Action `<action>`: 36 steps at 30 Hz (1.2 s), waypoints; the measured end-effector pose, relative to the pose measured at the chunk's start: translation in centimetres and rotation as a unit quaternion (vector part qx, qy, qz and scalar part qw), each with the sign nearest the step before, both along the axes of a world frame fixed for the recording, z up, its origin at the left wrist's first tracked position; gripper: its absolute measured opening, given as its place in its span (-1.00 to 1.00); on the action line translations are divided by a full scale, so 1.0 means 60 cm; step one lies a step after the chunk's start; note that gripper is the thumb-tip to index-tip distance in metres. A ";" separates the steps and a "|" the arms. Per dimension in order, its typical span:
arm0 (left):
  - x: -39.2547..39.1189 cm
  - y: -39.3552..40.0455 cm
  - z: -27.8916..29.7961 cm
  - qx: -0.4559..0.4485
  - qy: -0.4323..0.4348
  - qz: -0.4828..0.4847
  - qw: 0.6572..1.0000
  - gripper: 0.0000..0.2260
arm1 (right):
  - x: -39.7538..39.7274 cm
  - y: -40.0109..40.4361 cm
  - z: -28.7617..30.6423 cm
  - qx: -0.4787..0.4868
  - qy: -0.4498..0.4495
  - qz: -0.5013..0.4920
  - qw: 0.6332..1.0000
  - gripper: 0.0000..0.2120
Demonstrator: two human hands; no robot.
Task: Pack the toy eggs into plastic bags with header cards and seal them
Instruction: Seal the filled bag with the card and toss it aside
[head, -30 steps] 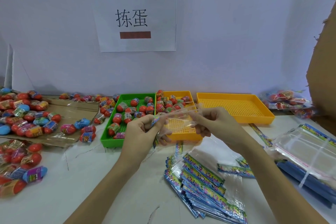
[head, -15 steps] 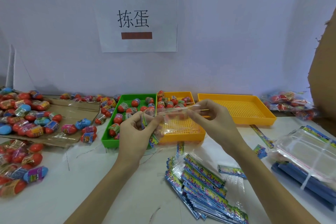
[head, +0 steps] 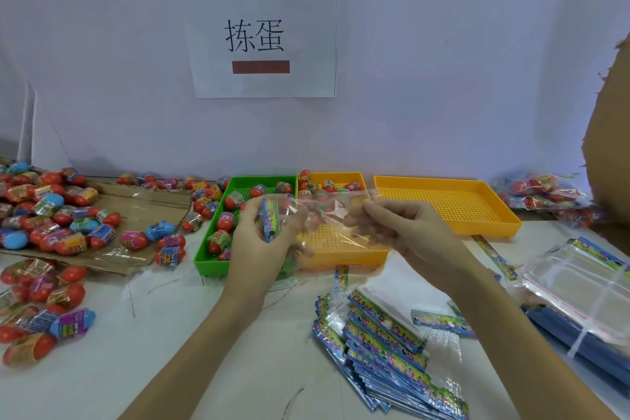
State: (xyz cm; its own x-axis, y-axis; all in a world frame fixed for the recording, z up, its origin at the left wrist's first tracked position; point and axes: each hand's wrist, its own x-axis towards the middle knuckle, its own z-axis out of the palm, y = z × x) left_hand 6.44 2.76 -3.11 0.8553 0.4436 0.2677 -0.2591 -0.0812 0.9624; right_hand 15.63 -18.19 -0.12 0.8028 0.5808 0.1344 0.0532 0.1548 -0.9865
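Observation:
Both hands hold one clear plastic bag (head: 329, 218) with a blue header card (head: 270, 220) above the trays. My left hand (head: 264, 242) pinches the header-card end. At the other end my right hand (head: 399, 232) grips the open mouth. I see no eggs inside the bag. Toy eggs (head: 226, 223) fill the green tray (head: 211, 262). More eggs lie at the back of the middle yellow tray (head: 341, 257). A fan of empty bags with header cards (head: 385, 351) lies on the table below my right forearm.
Loose eggs (head: 61, 215) cover flat cardboard and the table at left. An empty yellow tray (head: 450, 204) sits at right, packed bags of eggs (head: 545, 194) behind it. A stack of clear bags (head: 579, 286) lies on blue sheets at far right, beside a cardboard box (head: 610, 133).
Both hands have lifted the bag a little higher and turned it; the header card now stands nearly upright in my left hand. The bag is stretched wider between the hands.

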 end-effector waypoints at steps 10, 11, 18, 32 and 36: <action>-0.001 0.009 -0.015 0.679 -0.140 0.098 0.714 -0.33 | 0.003 0.004 0.001 0.088 0.129 0.100 0.983 -0.67; 0.001 0.007 -0.013 0.683 -0.159 0.121 0.703 -0.45 | 0.003 0.005 0.003 0.089 0.130 0.114 0.981 -0.65; 0.026 0.005 0.011 0.607 -0.197 0.122 0.760 -0.83 | -0.001 0.004 0.008 0.094 0.105 0.110 0.984 -0.46; 0.052 0.013 -0.009 0.440 -0.152 0.056 0.883 -0.72 | 0.000 0.011 -0.013 -0.178 -0.249 -0.058 0.950 -0.86; 0.039 0.018 -0.002 0.394 -0.151 0.023 0.906 -0.59 | 0.004 0.003 -0.009 -0.024 -0.114 0.008 0.993 -0.79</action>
